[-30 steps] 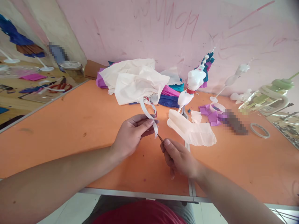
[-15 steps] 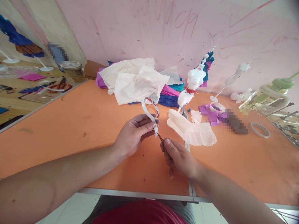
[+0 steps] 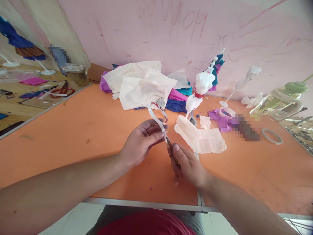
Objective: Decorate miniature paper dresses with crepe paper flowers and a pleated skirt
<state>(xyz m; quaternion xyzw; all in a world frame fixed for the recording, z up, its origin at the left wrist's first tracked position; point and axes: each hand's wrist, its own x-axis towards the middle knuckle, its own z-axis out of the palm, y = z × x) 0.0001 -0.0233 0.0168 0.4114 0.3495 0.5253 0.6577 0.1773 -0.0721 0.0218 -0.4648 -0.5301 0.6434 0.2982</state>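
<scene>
My left hand [image 3: 140, 140] is closed on a thin roll of white tape [image 3: 153, 116], thumb pressing its loose strip against the fingers. The roll stands upright, with red print on its inner ring. Below the thumb, the strip's end hangs down beside the dark tips of a pair of tweezers [image 3: 169, 143]. My right hand [image 3: 188, 166] grips these tweezers, their tips against the tape strip. Cut pieces of cream crepe paper [image 3: 211, 140] lie just right of my hands. A small white mannequin [image 3: 204, 83] with a red band at its waist leans behind them.
Crumpled white paper [image 3: 144, 86] covers blue, pink and purple pieces by the wall. To the right are purple scraps [image 3: 223, 124], a clear ring [image 3: 272, 136], a second mannequin [image 3: 248, 78] and a green-capped bottle [image 3: 290, 94]. Orange-handled scissors [image 3: 69, 91] lie on the left table.
The tweezers have shifted slightly up and right along the tape strip, and more of their length shows in my right hand. My left hand keeps hold of the roll almost unmoved.
</scene>
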